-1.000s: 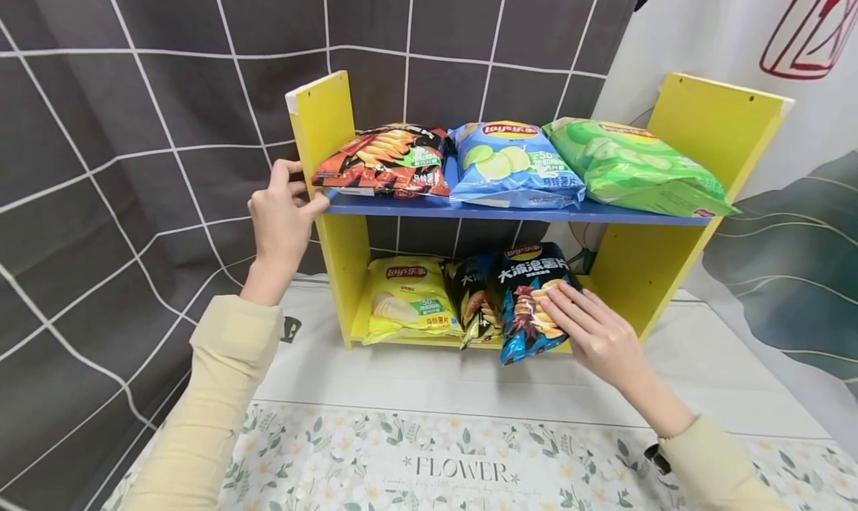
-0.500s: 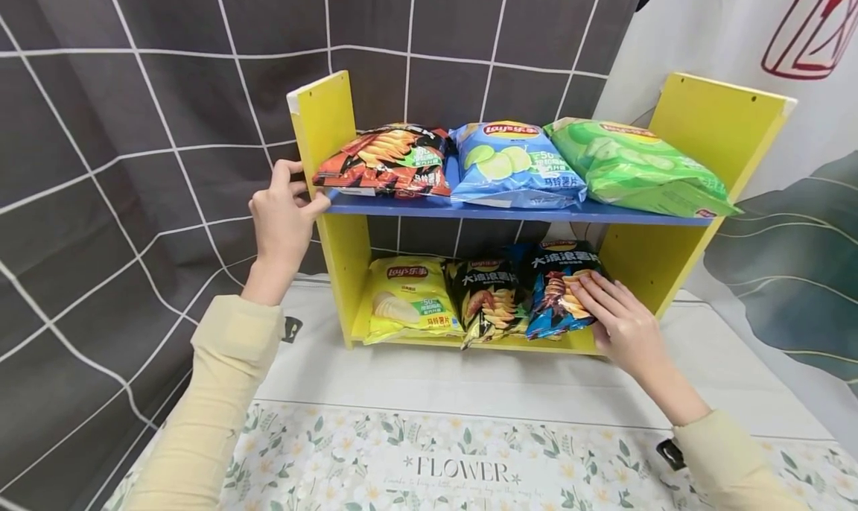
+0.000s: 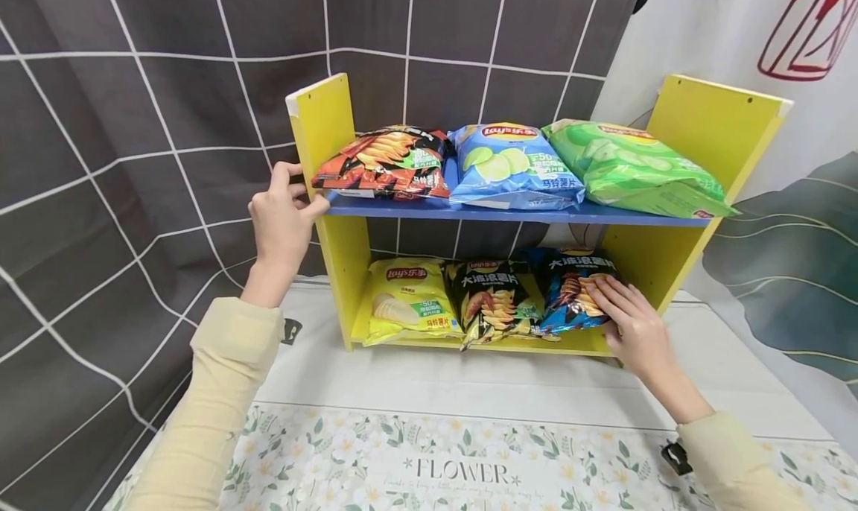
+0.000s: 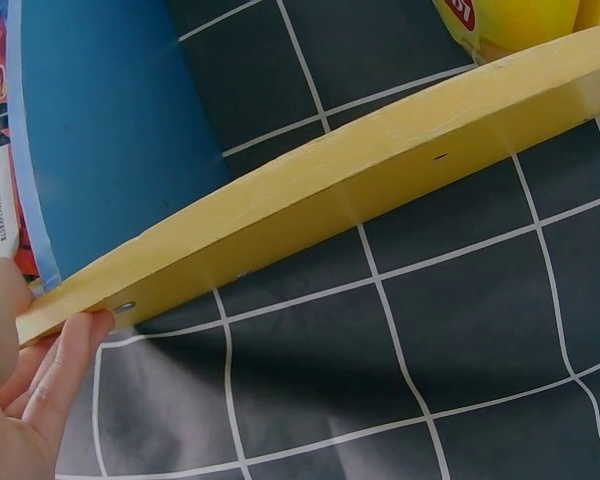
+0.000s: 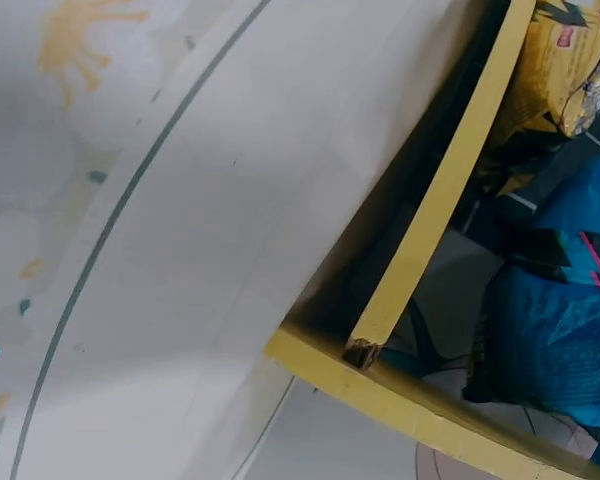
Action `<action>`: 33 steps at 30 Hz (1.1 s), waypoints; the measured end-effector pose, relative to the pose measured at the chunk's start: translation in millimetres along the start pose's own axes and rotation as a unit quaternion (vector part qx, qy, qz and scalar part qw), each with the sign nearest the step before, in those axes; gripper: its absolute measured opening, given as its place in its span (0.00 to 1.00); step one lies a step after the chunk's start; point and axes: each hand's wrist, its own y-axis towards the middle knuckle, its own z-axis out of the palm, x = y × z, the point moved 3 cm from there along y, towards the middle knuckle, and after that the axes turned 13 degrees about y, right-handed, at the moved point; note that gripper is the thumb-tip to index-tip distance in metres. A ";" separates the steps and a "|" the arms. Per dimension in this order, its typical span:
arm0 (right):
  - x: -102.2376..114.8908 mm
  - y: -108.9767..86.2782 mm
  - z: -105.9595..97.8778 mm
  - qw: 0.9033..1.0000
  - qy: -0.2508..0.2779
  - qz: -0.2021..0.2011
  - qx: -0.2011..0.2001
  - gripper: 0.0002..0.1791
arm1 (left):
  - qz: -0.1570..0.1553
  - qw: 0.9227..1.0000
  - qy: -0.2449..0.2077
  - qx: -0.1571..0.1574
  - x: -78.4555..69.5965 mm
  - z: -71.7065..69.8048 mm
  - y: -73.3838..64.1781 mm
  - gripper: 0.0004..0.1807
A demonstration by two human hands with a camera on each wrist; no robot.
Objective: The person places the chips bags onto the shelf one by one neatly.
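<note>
My left hand [image 3: 281, 224] grips the left side panel [image 3: 340, 273] of a yellow shelf unit at the height of its blue board [image 3: 516, 214]. In the left wrist view, thumb and fingers lie on either side of that panel's edge. My right hand [image 3: 640, 336] holds a black and blue bag of chips [image 3: 570, 302] at the right of the lower level, fingers across its front and the thumb low. Left of it lie a black and gold chip bag [image 3: 492, 299] and a yellow chip bag [image 3: 409, 299]. The right wrist view shows the blue bag [image 5: 560, 340], but not the hand.
On the upper board lie a red chip bag [image 3: 389, 161], a light blue one [image 3: 512, 164] and a green one [image 3: 640, 164]. The right side panel [image 3: 717, 135] stands close to my right hand. Behind hangs a dark checked curtain [image 3: 188, 101]; a flower-print cloth [image 3: 462, 451] lies in front.
My right hand has moved right with the black and blue chip bag, from in front of the black and gold one into the lower right space. My left hand has stayed put.
</note>
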 end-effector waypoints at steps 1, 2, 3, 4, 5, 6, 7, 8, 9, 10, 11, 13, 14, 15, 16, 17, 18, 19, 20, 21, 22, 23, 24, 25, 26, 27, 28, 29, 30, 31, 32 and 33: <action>-1.2 -0.5 -0.1 1.000 0.000 0.010 0.000 0.36 | 0.000 1.000 0.001 0.000 0.2 -0.1 -0.1 0.18; -2.2 -0.9 -0.1 1.000 -0.001 0.020 0.001 0.36 | 0.000 1.000 0.001 0.000 0.2 -0.2 0.0 0.18; -2.8 -1.1 0.0 1.000 -0.003 0.027 0.002 0.36 | 0.001 1.000 0.001 -0.001 0.2 -0.3 0.0 0.18; -3.4 -1.1 0.4 0.999 -0.005 0.031 0.006 0.36 | 0.002 1.000 0.002 -0.002 0.3 -0.5 0.1 0.18; -3.9 -1.0 0.9 0.999 -0.008 0.034 0.010 0.36 | 0.003 1.000 0.002 -0.002 0.3 -0.5 0.2 0.18; -4.5 -0.8 1.6 0.999 -0.011 0.035 0.014 0.36 | 0.003 1.000 0.002 -0.003 0.4 -0.7 0.2 0.18; -5.1 -0.6 2.4 0.999 -0.011 0.036 0.018 0.36 | 0.003 1.000 0.002 -0.003 0.4 -0.8 0.2 0.18; -5.7 -0.7 3.2 0.999 -0.012 0.035 0.020 0.36 | 0.003 1.000 0.002 -0.003 0.5 -0.8 0.1 0.18; -6.6 -0.9 4.1 0.999 -0.011 0.036 0.020 0.36 | 0.002 1.000 0.002 -0.002 0.6 -0.9 0.0 0.18; -7.7 -1.3 5.0 0.999 -0.009 0.037 0.020 0.36 | 0.002 1.000 0.001 -0.001 0.6 -0.9 -0.2 0.18; -8.7 -2.0 6.0 0.999 -0.009 0.038 0.020 0.36 | 0.002 1.000 0.001 -0.001 0.6 -0.9 -0.3 0.18; -10.8 -3.9 7.9 0.999 -0.005 0.042 0.021 0.35 | 0.002 1.000 0.001 -0.001 0.6 -0.9 -0.6 0.18; -11.5 -5.1 8.8 0.999 -0.007 0.042 0.022 0.34 | 0.001 1.000 0.001 -0.001 0.5 -0.8 -0.7 0.18; -12.1 -6.4 9.6 0.999 -0.008 0.046 0.024 0.34 | 0.002 1.000 0.001 -0.001 0.4 -0.8 -0.7 0.18; -12.5 -7.8 10.2 0.998 -0.011 0.049 0.026 0.34 | 0.002 1.000 0.001 -0.002 0.3 -0.7 -0.7 0.18; -12.5 -9.0 10.7 0.998 -0.014 0.051 0.028 0.33 | 0.003 1.000 0.000 -0.002 0.1 -0.7 -0.7 0.18; -12.6 -10.3 11.0 0.998 -0.016 0.054 0.030 0.33 | 0.004 1.000 0.000 -0.003 -0.1 -0.7 -0.7 0.18; -12.6 -11.5 11.2 0.998 -0.018 0.058 0.032 0.33 | 0.005 1.000 0.000 -0.004 -0.3 -0.8 -0.7 0.18; -12.4 -12.6 11.4 0.997 -0.020 0.060 0.033 0.32 | 0.006 1.000 0.000 -0.005 -0.4 -0.8 -0.6 0.18; -12.3 -13.5 11.6 0.997 -0.019 0.064 0.035 0.32 | 0.006 1.000 0.000 -0.006 -0.5 -0.9 -0.6 0.18; -12.1 -14.3 11.8 0.997 -0.017 0.065 0.036 0.32 | 0.006 1.000 0.000 -0.007 -0.5 -1.1 -0.6 0.18; -11.8 -14.8 12.3 0.997 -0.016 0.064 0.038 0.32 | 0.006 1.000 0.001 -0.007 -0.5 -1.2 -0.4 0.18; -11.6 -15.1 12.9 0.997 -0.012 0.064 0.040 0.32 | 0.006 1.000 0.001 -0.008 -0.5 -1.2 -0.3 0.18; -11.1 -15.3 13.6 0.997 -0.008 0.062 0.042 0.33 | 0.006 1.000 0.001 -0.007 -0.5 -1.4 -0.3 0.18; -10.4 -15.3 14.4 0.997 -0.005 0.058 0.045 0.33 | 0.005 1.000 0.001 -0.007 -0.4 -1.3 -0.2 0.18; -9.5 -15.3 15.3 0.997 -0.002 0.054 0.048 0.33 | 0.005 1.000 0.002 -0.006 -0.5 -1.4 -0.2 0.18; -7.8 -15.2 16.3 0.998 -0.001 0.049 0.050 0.33 | 0.005 1.000 0.003 -0.006 -0.5 -1.4 -0.2 0.18; -6.4 -15.2 17.3 0.998 0.000 0.044 0.053 0.34 | 0.005 1.000 0.003 -0.006 -0.5 -1.3 -0.2 0.18; -4.8 -15.2 18.3 0.998 0.000 0.040 0.055 0.33 | 0.005 1.000 0.004 -0.006 -0.5 -1.4 -0.4 0.18; -3.4 -15.3 19.1 0.998 -0.001 0.036 0.056 0.33 | 0.005 1.000 0.005 -0.005 -0.5 -1.4 -0.5 0.18; -2.3 -15.4 19.8 0.998 -0.003 0.032 0.056 0.33 | 0.005 1.000 0.005 -0.006 -0.5 -1.4 -0.6 0.18; -1.6 -15.5 20.3 0.998 -0.004 0.029 0.056 0.33 | 0.005 1.000 0.006 -0.006 -0.5 -1.4 -0.7 0.18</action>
